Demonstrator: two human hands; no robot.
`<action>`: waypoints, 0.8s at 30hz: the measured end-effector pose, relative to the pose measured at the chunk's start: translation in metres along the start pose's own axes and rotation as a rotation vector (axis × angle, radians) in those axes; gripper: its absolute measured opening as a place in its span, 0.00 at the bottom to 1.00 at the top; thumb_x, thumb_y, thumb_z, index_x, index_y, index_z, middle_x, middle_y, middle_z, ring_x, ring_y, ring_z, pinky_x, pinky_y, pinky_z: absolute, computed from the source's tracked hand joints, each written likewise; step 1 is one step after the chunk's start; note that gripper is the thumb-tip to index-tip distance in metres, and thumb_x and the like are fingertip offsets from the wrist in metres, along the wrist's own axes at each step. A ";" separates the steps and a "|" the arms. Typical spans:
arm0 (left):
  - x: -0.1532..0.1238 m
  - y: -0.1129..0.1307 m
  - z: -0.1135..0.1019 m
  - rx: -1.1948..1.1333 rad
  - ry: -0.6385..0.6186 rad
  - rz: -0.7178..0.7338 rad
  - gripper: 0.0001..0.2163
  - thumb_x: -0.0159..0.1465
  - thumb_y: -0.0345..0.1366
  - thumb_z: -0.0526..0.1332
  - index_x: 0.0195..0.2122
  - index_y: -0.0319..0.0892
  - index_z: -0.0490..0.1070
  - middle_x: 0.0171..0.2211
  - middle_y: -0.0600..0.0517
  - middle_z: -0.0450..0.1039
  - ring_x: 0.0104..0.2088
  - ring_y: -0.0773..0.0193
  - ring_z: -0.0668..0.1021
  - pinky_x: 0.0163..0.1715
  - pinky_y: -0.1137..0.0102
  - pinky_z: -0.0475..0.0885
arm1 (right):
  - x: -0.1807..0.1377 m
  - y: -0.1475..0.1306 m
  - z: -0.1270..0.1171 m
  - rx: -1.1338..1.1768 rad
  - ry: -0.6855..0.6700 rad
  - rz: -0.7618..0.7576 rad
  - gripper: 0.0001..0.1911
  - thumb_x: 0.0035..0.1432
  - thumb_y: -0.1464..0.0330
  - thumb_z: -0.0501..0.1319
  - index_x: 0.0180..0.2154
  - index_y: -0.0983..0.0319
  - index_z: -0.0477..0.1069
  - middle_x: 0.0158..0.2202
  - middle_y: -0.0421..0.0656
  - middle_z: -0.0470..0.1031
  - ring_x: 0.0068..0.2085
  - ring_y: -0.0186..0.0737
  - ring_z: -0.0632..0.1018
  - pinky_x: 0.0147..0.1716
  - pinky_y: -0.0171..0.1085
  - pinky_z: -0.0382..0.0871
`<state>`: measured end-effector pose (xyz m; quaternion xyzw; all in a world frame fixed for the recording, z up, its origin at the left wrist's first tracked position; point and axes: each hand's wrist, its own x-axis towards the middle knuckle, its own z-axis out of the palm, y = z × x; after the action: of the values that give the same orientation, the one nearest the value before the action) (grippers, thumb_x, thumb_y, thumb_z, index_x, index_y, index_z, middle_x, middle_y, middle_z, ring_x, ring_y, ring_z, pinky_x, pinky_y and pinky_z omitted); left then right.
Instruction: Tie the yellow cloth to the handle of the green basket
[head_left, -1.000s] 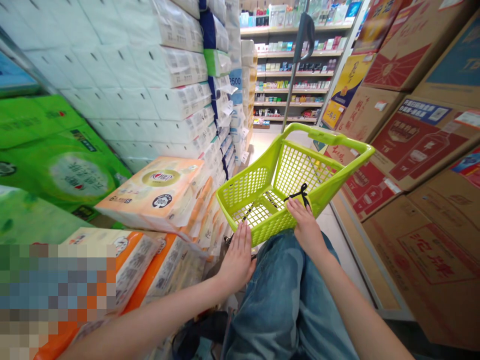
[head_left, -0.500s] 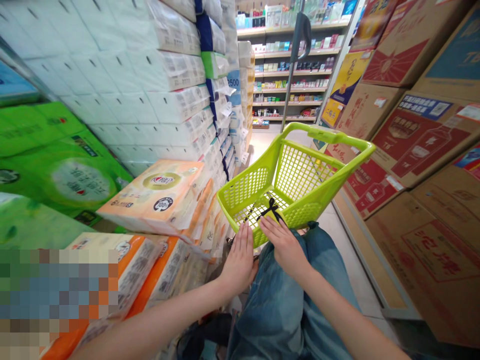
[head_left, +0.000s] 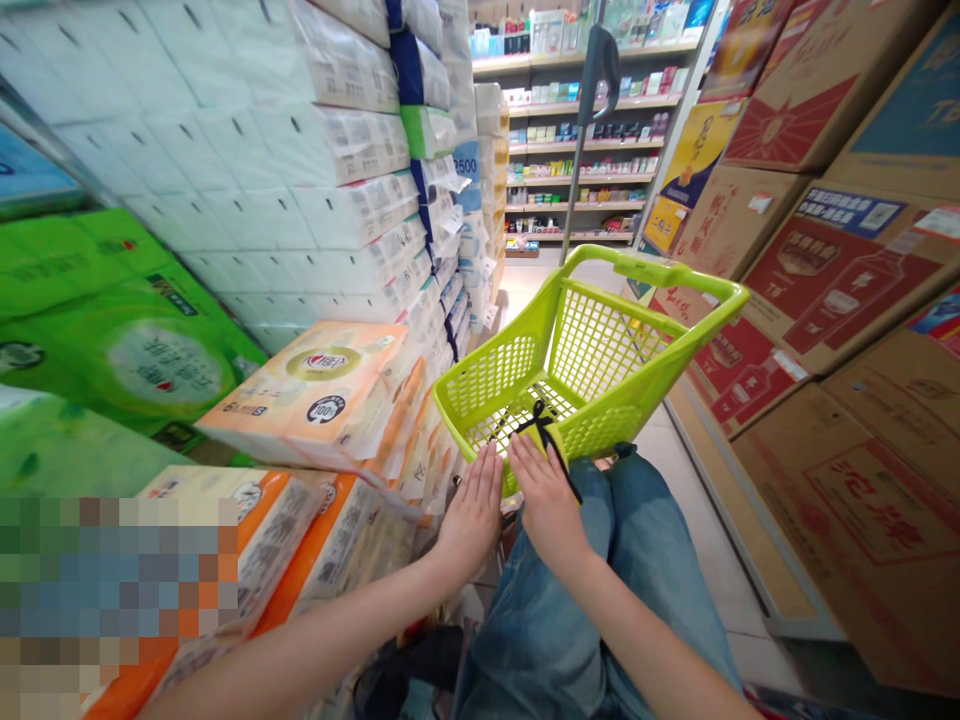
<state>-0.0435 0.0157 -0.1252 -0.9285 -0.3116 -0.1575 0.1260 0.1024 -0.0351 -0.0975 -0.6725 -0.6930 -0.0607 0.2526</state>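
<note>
A lime-green plastic shopping basket cart (head_left: pixel 630 430) stands tilted in front of my knees. My left hand (head_left: pixel 474 505) is at its near corner, fingers straight and side by side, thumb hidden. Close to its right, my right hand (head_left: pixel 546 495) lies with fingers stretched out over a small yellow piece tied with a black bow (head_left: pixel 541 422). That piece is partly covered by the fingers, and I cannot tell what it is. A black strap or edge runs down beside the right hand. What lies under both palms is hidden.
Orange tissue packs (head_left: pixel 307 385) and a stacked wall of white packs (head_left: pixel 225 170) rise on the left. Cardboard cartons (head_left: pixel 862 500) line the right. A grey pole with a handle (head_left: pixel 589 120) stands ahead, before shelves of small goods (head_left: pixel 585 145).
My right hand has shifted slightly left and lower, showing more of the yellow piece and a black edge beside it. My left hand has moved a little. The cart is nearly still.
</note>
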 end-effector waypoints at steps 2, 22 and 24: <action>0.000 -0.002 0.002 0.039 0.015 0.012 0.38 0.64 0.24 0.49 0.70 0.27 0.25 0.70 0.34 0.47 0.71 0.52 0.49 0.67 0.56 0.57 | -0.004 -0.010 0.002 0.038 -0.027 -0.058 0.38 0.52 0.84 0.48 0.65 0.65 0.59 0.68 0.47 0.60 0.69 0.41 0.59 0.68 0.52 0.54; 0.010 0.054 0.007 -0.224 0.210 -0.419 0.39 0.63 0.24 0.53 0.71 0.33 0.31 0.70 0.33 0.49 0.71 0.48 0.50 0.65 0.48 0.61 | 0.010 0.033 -0.012 0.058 0.032 0.009 0.36 0.52 0.84 0.50 0.63 0.68 0.62 0.67 0.52 0.62 0.68 0.47 0.62 0.68 0.55 0.52; 0.010 0.055 0.011 -0.212 0.211 -0.431 0.37 0.63 0.24 0.52 0.71 0.34 0.33 0.70 0.33 0.49 0.71 0.50 0.51 0.65 0.49 0.61 | 0.004 0.011 -0.005 0.106 -0.011 -0.071 0.35 0.53 0.82 0.50 0.63 0.68 0.62 0.67 0.51 0.62 0.68 0.46 0.62 0.68 0.54 0.52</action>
<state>0.0004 -0.0179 -0.1394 -0.8273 -0.4690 -0.3084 0.0232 0.1143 -0.0324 -0.0941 -0.6337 -0.7199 -0.0292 0.2816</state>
